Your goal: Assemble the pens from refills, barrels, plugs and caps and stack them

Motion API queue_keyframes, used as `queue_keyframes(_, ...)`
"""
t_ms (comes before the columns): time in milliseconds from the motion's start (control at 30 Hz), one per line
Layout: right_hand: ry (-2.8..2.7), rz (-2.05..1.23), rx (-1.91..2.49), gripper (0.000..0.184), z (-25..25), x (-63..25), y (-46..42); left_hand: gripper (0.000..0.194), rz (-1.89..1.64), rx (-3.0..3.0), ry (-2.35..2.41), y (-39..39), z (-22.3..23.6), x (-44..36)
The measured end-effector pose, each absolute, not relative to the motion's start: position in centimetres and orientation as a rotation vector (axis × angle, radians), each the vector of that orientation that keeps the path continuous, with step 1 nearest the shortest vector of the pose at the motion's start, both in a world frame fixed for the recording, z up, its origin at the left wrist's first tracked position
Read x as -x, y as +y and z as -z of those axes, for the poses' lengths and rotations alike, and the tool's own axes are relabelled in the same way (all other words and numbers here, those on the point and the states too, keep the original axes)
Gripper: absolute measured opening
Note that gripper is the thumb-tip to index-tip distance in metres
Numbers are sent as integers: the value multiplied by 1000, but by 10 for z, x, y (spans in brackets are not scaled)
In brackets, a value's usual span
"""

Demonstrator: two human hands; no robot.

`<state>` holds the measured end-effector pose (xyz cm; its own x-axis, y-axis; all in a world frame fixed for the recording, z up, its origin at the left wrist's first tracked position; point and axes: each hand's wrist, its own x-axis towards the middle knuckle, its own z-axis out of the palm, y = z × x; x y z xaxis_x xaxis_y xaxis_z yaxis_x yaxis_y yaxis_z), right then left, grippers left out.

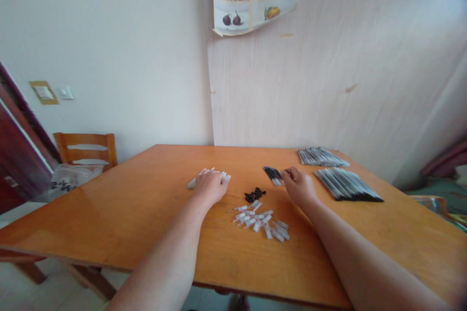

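Note:
My left hand (210, 186) rests over a row of white, tube-like barrels (191, 183) on the table, its fingers curled down among them. What those fingers grip is hidden by the hand. My right hand (298, 185) is closed beside a small row of black sticks with pale ends (273, 175). Anything inside its pinch cannot be made out. Between the hands lies a little heap of small black pieces (254, 195). Closer to me are scattered whitish translucent pieces with thin tips (251, 217).
Two piles of clear, pen-like sticks with dark ends, a near bundle (345, 183) and a far bundle (321, 156), lie at right. The wooden table (120, 214) meets the wall behind. At left, a chair (87, 141) stands behind a plastic bag (73, 177).

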<state>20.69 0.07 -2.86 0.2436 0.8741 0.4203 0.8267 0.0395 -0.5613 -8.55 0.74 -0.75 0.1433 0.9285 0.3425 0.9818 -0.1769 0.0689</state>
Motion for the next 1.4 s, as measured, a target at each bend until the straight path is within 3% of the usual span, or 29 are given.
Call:
queue_keyframes(867, -1455, -109, 1843, 36, 22, -220, 5, 12, 422, 2220, -1896, 0, 5, 68)
queue_keyframes(1033, -1440, -152, 1962, 32, 27, -239, 15, 16, 726, 2194, -1953, 10, 5, 73)
queue_keyframes(1400, -1632, -241, 2160, 23, 29, -240, 16, 29, 1906, 2488, -1917, 17, 14, 69)
